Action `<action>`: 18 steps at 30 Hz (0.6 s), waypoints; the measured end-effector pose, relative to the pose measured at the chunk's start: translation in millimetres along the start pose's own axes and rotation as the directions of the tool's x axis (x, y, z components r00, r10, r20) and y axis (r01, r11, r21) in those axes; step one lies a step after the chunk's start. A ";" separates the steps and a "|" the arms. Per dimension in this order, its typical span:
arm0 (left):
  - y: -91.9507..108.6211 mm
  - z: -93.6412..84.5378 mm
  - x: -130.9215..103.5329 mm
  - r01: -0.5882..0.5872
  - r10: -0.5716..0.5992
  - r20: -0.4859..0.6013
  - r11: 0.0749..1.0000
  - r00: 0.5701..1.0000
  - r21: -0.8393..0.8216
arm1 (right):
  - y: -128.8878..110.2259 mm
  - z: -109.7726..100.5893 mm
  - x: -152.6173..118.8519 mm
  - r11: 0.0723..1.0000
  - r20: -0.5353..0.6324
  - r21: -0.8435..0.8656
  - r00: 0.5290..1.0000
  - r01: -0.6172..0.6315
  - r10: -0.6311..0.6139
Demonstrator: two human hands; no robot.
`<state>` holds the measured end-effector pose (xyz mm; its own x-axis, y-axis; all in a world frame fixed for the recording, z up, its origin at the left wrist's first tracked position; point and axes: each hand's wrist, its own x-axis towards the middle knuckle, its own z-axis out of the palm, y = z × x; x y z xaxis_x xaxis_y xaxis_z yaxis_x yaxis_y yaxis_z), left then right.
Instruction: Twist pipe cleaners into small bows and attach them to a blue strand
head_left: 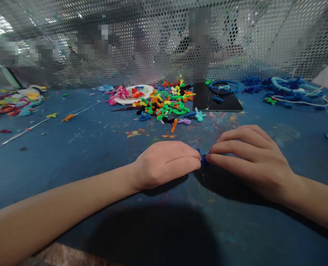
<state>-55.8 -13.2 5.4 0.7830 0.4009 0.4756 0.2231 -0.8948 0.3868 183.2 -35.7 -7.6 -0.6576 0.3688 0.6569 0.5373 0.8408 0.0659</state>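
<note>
A small dark blue pipe-cleaner piece (203, 159) is held low over the blue tabletop, between the fingertips of both hands. My left hand (168, 162) is closed on its left side, with the fingers together and the thumb hidden below. From the right, my right hand (252, 160) pinches the other side with its fingertips; its thumb is out of sight as well. Most of the blue piece is covered by fingers, so its full shape cannot be made out. A thin shiny strand seems to hang below it.
Beyond my hands lies a heap of colourful twisted pipe cleaners (166, 105), beside a white plate (122, 100) and a black tablet (219, 101). Blue pipe cleaners (297, 92) lie at right, mixed ones (16, 101) at left. A perforated metal screen (152, 44) stands behind.
</note>
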 end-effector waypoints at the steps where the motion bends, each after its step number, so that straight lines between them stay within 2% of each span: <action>1: 0.3 0.4 -0.3 -0.004 0.004 0.002 1.000 1.000 0.005 | -0.2 -0.1 0.3 1.000 -0.003 0.000 1.000 0.003 -0.003; 4: 0.5 2.6 -0.2 -0.006 0.006 0.001 1.000 1.000 -0.022 | -0.9 -0.2 0.9 1.000 -0.007 -0.001 1.000 0.026 -0.026; 7: 0.9 4.4 2.6 0.093 -0.099 -0.030 0.985 0.995 -0.148 | -1.7 0.2 1.1 0.999 0.000 0.013 0.999 0.032 -0.032; 9: 0.3 5.3 5.5 0.176 -0.192 -0.029 0.944 0.981 -0.280 | -1.7 1.2 0.9 0.999 0.005 0.048 1.000 0.021 -0.021; 12: -2.6 6.8 9.3 0.269 -0.298 0.021 0.829 0.954 -0.491 | -0.5 3.7 0.4 0.985 0.016 0.172 1.000 -0.022 0.020; 15: -5.4 8.1 11.4 0.294 -0.339 0.043 0.738 0.940 -0.607 | 1.8 5.8 0.6 0.949 0.020 0.311 0.998 -0.057 0.053; 18: -6.1 8.5 12.0 0.283 -0.331 0.045 0.720 0.942 -0.633 | 3.2 6.7 1.3 0.932 0.024 0.360 0.999 -0.047 0.041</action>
<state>-42.9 -4.7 2.0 0.6902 0.6653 0.2845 0.0149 -0.4062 0.9137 180.5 -29.8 -11.6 -0.6472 0.4125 0.6411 0.3413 0.9088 -0.2402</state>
